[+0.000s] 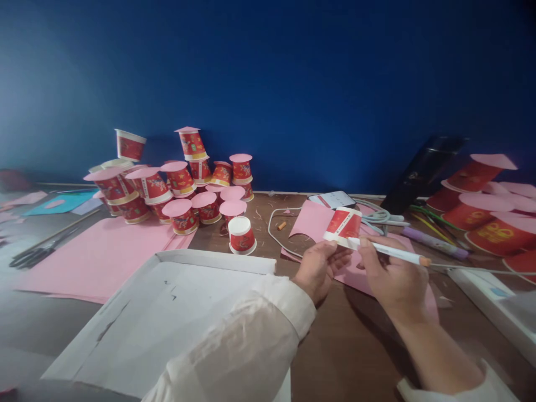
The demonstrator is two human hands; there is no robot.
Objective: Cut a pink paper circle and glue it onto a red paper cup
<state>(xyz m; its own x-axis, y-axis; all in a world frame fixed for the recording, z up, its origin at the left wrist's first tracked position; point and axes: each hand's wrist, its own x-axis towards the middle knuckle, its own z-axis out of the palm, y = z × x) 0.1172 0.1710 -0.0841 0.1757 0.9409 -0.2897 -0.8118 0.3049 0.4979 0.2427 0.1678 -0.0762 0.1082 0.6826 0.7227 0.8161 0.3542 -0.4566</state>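
My left hand (322,268) grips a red-and-white paper cup (345,224) by its white rim, with the cup's base pointing up and away. In my right hand (387,279), fingers are closed around a white marker (400,254) with an orange end toward the right. The marker's other end reaches the cup's rim; whether it touches cannot be made out. Beneath both hands lies a cut sheet of pink paper (310,220). Left of them, a single red cup (242,237) stands upside down on the table.
Stacked red cups topped with pink paper discs (178,208) stand at back left, more cups (498,231) at right. Pink sheets (104,251), a white tray-like board (167,312), scissors (37,254), a phone (333,199), a cable (272,223) and a dark bottle (422,170) lie around.
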